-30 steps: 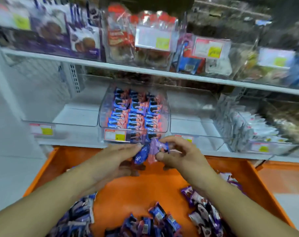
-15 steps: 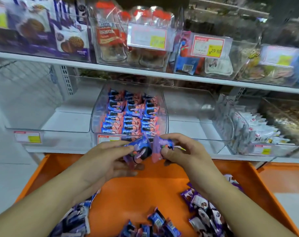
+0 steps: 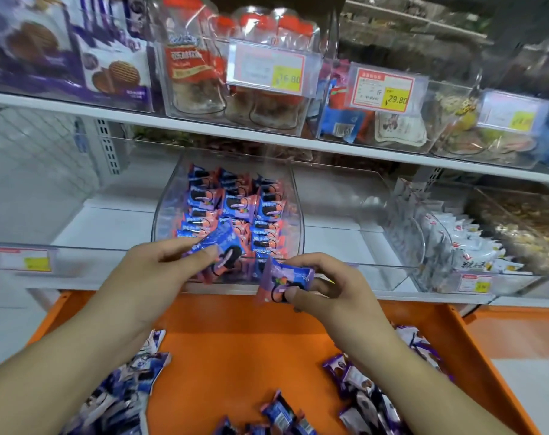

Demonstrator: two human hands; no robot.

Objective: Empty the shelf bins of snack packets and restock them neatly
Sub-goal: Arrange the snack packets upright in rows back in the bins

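A clear shelf bin on the lower shelf holds neat rows of blue-and-pink cookie packets. My left hand grips one such packet at the bin's front opening. Just right of it and lower, my right hand pinches a second packet in front of the bin's lower edge. Below my hands, an orange tray carries loose packets: a purple-and-white heap at the left, several blue ones at the bottom middle, more purple ones at the right.
An empty clear bin stands right of the filled one, then a bin of white packets. The shelf at left is bare behind a price-tag rail. The upper shelf holds boxes, jars and tagged bins.
My left hand has lifted its packet up to the bin's opening. The right hand with its packet has parted from the left and dropped slightly. The view has moved closer to the shelf.
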